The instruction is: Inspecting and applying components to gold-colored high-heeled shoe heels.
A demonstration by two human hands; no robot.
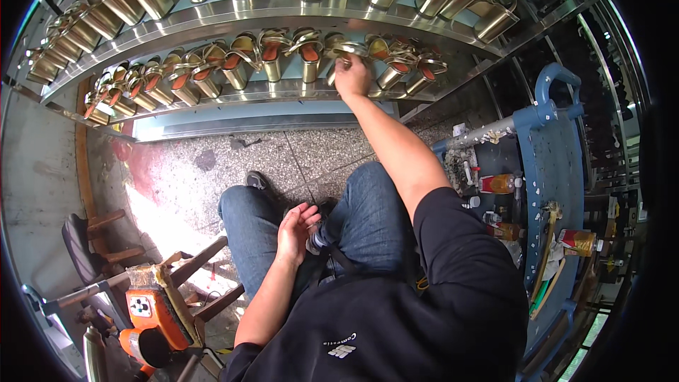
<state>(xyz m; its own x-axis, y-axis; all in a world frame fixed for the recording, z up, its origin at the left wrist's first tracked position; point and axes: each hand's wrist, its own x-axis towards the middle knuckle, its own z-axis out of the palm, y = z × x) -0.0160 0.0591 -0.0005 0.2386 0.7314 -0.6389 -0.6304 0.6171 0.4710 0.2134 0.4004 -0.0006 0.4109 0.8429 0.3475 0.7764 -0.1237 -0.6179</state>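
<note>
My right hand [352,78] reaches forward to the lower shelf, its fingers closed around a gold high-heeled sandal [351,48]. The sandal's strap shows above my fingers; part of its heel is hidden behind the hand. More gold sandals with orange insoles stand in a row on both sides, the closest being a sandal [309,53] just to the left. Over my lap, between my knees, my left hand [293,235] is palm up with loosely curled fingers apart and nothing in it.
A metal rack's upper shelf [276,6] carries another row of gold sandals, overhanging the lower one. To the right is a blue cart [552,148] with bottles [497,184] beside it. At lower left stand a wooden stool [201,258] and an orange tool [157,311].
</note>
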